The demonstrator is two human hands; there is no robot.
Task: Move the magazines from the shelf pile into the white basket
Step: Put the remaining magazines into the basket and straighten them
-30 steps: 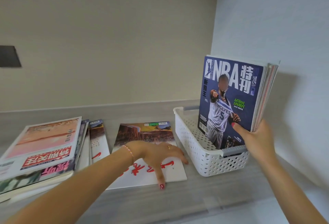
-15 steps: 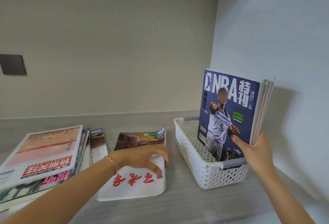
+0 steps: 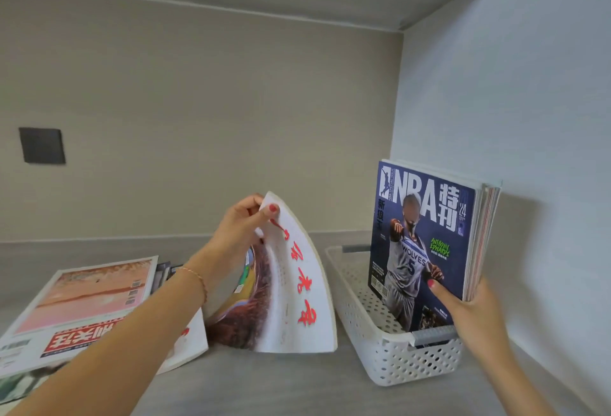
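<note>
My left hand (image 3: 243, 229) pinches the top edge of a white magazine with red characters (image 3: 294, 286) and holds it tilted up on its lower edge, bowed, on the shelf just left of the white basket (image 3: 390, 356). In the basket several magazines stand upright, fronted by a blue NBA magazine (image 3: 420, 237). My right hand (image 3: 472, 310) grips that standing bunch at its lower right, thumb on the cover. A flat pile of magazines (image 3: 86, 303) lies at the left, partly behind my left forearm.
The grey shelf board (image 3: 297, 382) ends at a beige back wall and a white side wall (image 3: 529, 118) right beside the basket. A dark square plate (image 3: 42, 145) sits on the back wall at left. Another shelf runs overhead.
My left hand has lifted the white magazine from lying flat to standing tilted on its lower edge, closer to the basket. The right hand keeps its hold on the upright bunch.
</note>
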